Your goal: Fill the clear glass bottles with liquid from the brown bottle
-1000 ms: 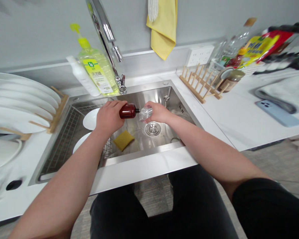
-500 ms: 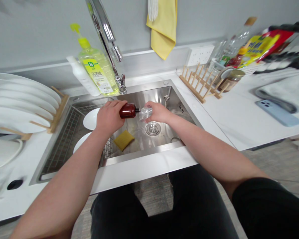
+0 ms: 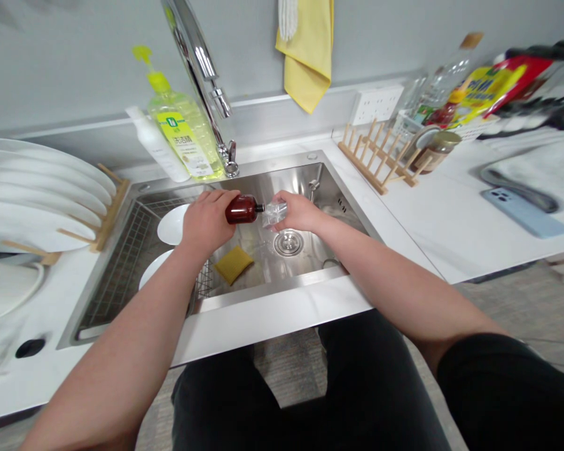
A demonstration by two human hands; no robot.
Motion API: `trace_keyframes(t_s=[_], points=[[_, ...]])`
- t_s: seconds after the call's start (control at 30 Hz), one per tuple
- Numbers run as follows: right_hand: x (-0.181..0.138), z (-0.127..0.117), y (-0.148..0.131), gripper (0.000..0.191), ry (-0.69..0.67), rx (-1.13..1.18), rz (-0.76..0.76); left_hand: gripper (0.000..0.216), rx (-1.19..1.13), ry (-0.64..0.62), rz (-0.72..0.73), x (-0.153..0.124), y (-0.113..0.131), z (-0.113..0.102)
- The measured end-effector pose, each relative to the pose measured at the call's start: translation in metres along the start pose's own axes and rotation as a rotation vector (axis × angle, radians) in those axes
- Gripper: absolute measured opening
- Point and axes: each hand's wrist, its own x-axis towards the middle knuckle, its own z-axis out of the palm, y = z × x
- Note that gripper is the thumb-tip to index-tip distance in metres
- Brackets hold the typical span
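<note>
Over the sink (image 3: 263,289), my left hand (image 3: 210,219) is closed around a dark red-brown bottle (image 3: 242,209) tipped on its side. Its black neck points right, toward a small clear cup (image 3: 275,214). My right hand (image 3: 298,212) grips that cup, its opening facing the bottle's neck; whether the two touch, I cannot tell. Below them lie a yellow sponge (image 3: 234,265) and the round metal drain (image 3: 288,242). What is inside the cup is too small to make out.
White plates (image 3: 37,213) stand in a wooden rack at left. Behind the sink are a green dish soap bottle (image 3: 185,134), a white bottle (image 3: 157,147) and the faucet (image 3: 200,50). At right are a wooden rack (image 3: 380,153), a jar (image 3: 436,151) and a phone (image 3: 524,212).
</note>
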Motion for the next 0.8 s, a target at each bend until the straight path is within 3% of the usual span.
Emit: trace_keyframes(t_s=[0.3, 0.5, 0.63, 0.8], points=[[0.000, 0.000, -0.001, 0.069, 0.004, 0.013, 0.003, 0.072, -0.014, 0.014, 0.005, 0.000, -0.001, 0.002], [-0.001, -0.003, -0.004, 0.068, 0.017, 0.090, -0.009, 0.075, -0.128, 0.033, -0.084, 0.000, -0.005, 0.010], [0.000, -0.003, -0.006, 0.069, 0.034, 0.220, -0.054, 0.086, -0.369, 0.019, -0.192, 0.002, -0.012, 0.020], [0.004, 0.003, -0.003, 0.070, 0.030, 0.468, -0.106, 0.098, -0.907, 0.094, -0.233, 0.006, -0.019, 0.035]])
